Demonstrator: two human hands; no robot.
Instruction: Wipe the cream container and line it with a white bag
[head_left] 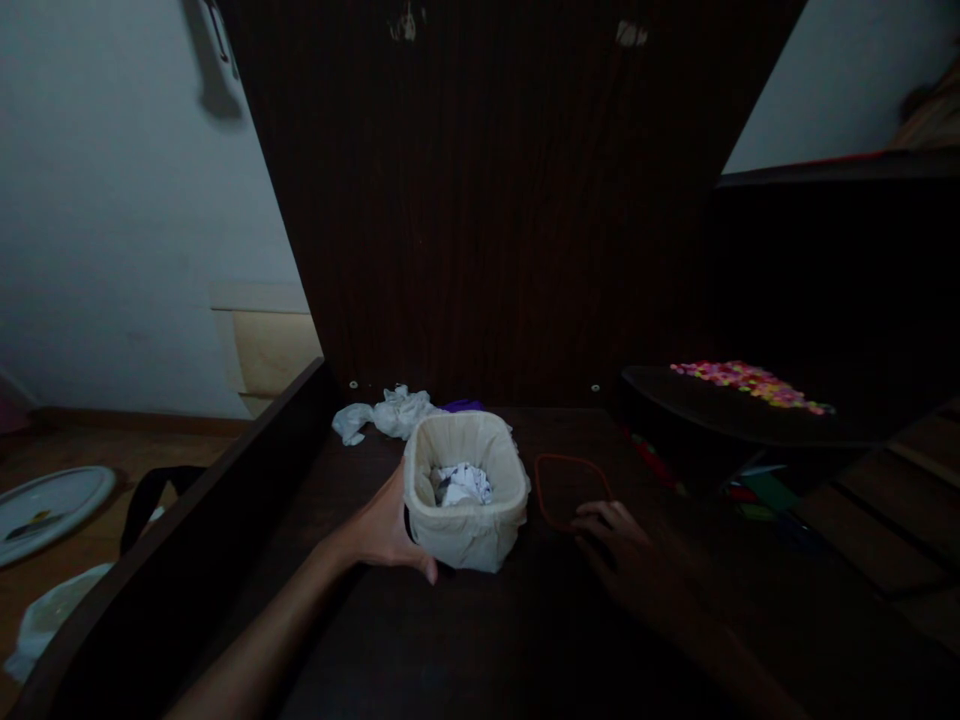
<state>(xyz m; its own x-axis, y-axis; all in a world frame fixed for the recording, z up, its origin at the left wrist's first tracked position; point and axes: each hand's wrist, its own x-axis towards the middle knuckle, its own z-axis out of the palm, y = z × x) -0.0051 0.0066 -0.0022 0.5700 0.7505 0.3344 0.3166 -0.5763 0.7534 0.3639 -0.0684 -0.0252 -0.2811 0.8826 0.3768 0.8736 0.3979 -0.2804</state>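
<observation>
Dk wood surface (360,640), wht plastic (401,410) bhd lined bin (469,545), orange loop (574,458) alongside

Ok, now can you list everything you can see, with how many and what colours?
square lined bin: 1, cream, middle
crumpled papers: uncountable, white, inside bin
crumpled thin plastic: count unclear, white, behind bin
unclear thing: 1, purple, behind bin
thin rounded-square ring: 1, orange-red, right of bin
flat wooden surface: 1, dark brown, under bin
upright wooden panel: 1, dark brown, behind
small pieces: many, mostly pink and yellow, on dark shelf, right
flat piece: 1, green, below shelf
round tray-like thing: 1, white, floor, left
plain wall: pale, left
Some other things: too dark to tell
left hand: 1, bare, at bin's left side
right hand: 1, bare, fingers at ring's near right corner
</observation>
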